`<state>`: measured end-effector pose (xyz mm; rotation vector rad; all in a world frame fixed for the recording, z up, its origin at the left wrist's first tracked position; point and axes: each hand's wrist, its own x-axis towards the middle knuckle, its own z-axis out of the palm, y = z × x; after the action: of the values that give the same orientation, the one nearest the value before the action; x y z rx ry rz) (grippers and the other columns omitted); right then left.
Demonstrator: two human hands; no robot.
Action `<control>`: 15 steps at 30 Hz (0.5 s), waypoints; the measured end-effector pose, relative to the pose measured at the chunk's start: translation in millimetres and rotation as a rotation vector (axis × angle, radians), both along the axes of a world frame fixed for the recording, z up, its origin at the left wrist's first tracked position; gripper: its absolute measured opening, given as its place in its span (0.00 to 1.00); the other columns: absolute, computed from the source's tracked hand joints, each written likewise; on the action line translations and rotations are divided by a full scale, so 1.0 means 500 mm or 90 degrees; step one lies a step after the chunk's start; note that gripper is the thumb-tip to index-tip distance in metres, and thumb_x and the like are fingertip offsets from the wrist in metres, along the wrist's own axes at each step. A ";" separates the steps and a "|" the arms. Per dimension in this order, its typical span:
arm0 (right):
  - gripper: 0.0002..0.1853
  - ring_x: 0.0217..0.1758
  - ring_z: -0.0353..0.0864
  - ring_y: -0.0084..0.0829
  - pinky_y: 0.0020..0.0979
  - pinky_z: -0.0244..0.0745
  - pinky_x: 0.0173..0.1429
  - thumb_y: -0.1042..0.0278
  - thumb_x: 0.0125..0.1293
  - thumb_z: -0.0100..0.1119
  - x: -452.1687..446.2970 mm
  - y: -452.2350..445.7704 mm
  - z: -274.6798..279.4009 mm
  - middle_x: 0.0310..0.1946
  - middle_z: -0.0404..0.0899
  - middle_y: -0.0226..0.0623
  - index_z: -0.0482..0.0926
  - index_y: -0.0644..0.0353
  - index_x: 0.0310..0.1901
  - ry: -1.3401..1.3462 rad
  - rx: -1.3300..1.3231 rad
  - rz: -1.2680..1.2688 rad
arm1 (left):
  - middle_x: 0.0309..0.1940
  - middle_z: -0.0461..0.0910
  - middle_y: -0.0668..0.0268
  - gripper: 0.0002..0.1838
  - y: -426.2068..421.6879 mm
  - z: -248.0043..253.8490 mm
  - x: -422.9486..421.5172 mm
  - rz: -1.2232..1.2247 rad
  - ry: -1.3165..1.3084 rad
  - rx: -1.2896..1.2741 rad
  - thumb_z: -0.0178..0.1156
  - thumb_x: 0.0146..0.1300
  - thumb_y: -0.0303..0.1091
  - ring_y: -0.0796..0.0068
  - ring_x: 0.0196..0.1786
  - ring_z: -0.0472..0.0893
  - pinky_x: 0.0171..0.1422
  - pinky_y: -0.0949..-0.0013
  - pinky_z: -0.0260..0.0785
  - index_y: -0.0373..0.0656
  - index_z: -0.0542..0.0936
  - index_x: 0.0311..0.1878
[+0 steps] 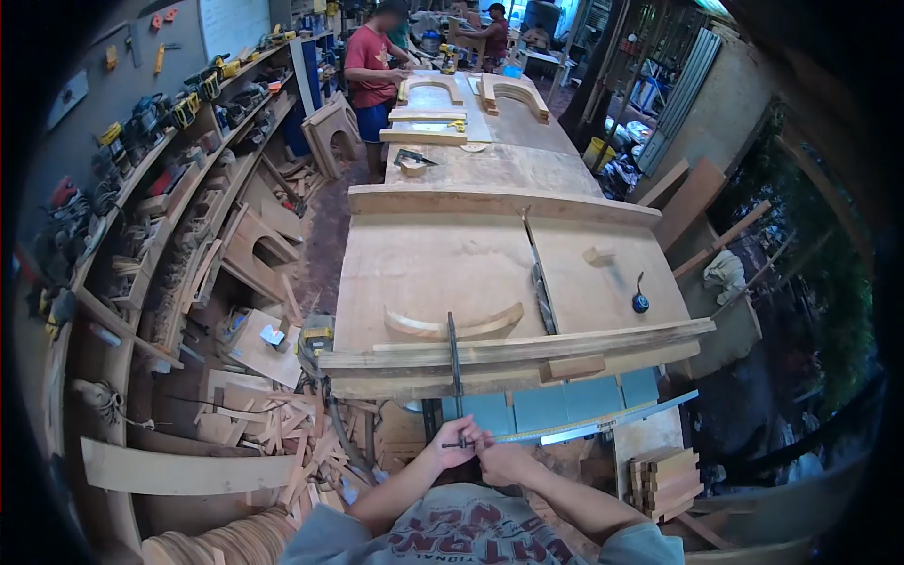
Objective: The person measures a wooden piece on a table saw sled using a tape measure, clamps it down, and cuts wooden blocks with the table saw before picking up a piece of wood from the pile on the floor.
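Observation:
A dark bar clamp [454,353] lies across the wooden fence [603,347] at the near edge of the saw table, its bar reaching over a curved wooden piece [490,323]. My left hand [454,450] is closed around the near end of the clamp, where a thin crossbar handle sticks out. Close beside it, my right hand [504,463] is closed at the same end, and its fingertips are partly hidden. The saw blade [541,292] shows in the slot of the wooden table sled [433,254].
A blue tape measure [640,299] and a small wood block [595,255] lie on the sled. Stacked wood pieces [664,480] stand at right; offcuts [282,424] litter the left floor. Beyond the sled, a person in a red shirt [367,56] stands by arched frames [513,94].

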<state>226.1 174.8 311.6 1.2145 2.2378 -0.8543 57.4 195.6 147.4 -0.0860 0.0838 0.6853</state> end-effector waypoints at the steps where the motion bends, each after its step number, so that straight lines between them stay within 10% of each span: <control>1: 0.38 0.46 0.91 0.57 0.56 0.86 0.48 0.62 0.64 0.56 -0.004 0.003 0.004 0.42 0.89 0.60 0.66 0.85 0.69 0.003 0.002 0.005 | 0.29 0.81 0.62 0.27 0.005 0.002 0.011 -0.012 -0.089 -0.061 0.56 0.81 0.48 0.60 0.57 0.80 0.74 0.53 0.70 0.46 0.77 0.23; 6: 0.45 0.48 0.90 0.58 0.52 0.84 0.57 0.62 0.61 0.54 0.033 0.043 -0.056 0.47 0.87 0.67 0.55 0.94 0.72 0.130 -0.114 0.038 | 0.21 0.75 0.66 0.26 -0.006 0.037 0.007 0.044 0.240 -0.099 0.62 0.77 0.42 0.63 0.46 0.80 0.73 0.57 0.69 0.51 0.70 0.19; 8: 0.39 0.46 0.91 0.56 0.51 0.83 0.57 0.65 0.61 0.52 0.041 0.078 -0.059 0.45 0.87 0.66 0.62 0.90 0.69 0.160 -0.148 0.057 | 0.18 0.73 0.68 0.25 -0.008 0.044 0.012 0.062 0.345 -0.140 0.66 0.75 0.42 0.65 0.42 0.81 0.57 0.60 0.76 0.51 0.71 0.19; 14: 0.16 0.20 0.76 0.33 0.39 0.65 0.21 0.71 0.62 0.52 0.064 0.119 -0.129 0.25 0.78 0.43 0.71 0.70 0.49 0.287 -0.454 0.034 | 0.16 0.72 0.71 0.21 -0.007 0.072 0.025 0.079 0.555 -0.202 0.71 0.68 0.40 0.69 0.34 0.79 0.46 0.65 0.72 0.55 0.73 0.21; 15: 0.25 0.23 0.75 0.27 0.34 0.67 0.24 0.67 0.70 0.54 0.065 0.121 -0.161 0.23 0.76 0.35 0.65 0.72 0.64 0.284 -0.521 0.019 | 0.17 0.72 0.71 0.20 -0.008 0.087 0.028 0.078 0.595 -0.216 0.71 0.68 0.40 0.70 0.33 0.79 0.44 0.64 0.71 0.54 0.74 0.21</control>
<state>258.5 235.5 231.0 0.6299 1.8331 -1.9196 71.3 191.6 190.8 -0.0901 1.1008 0.7817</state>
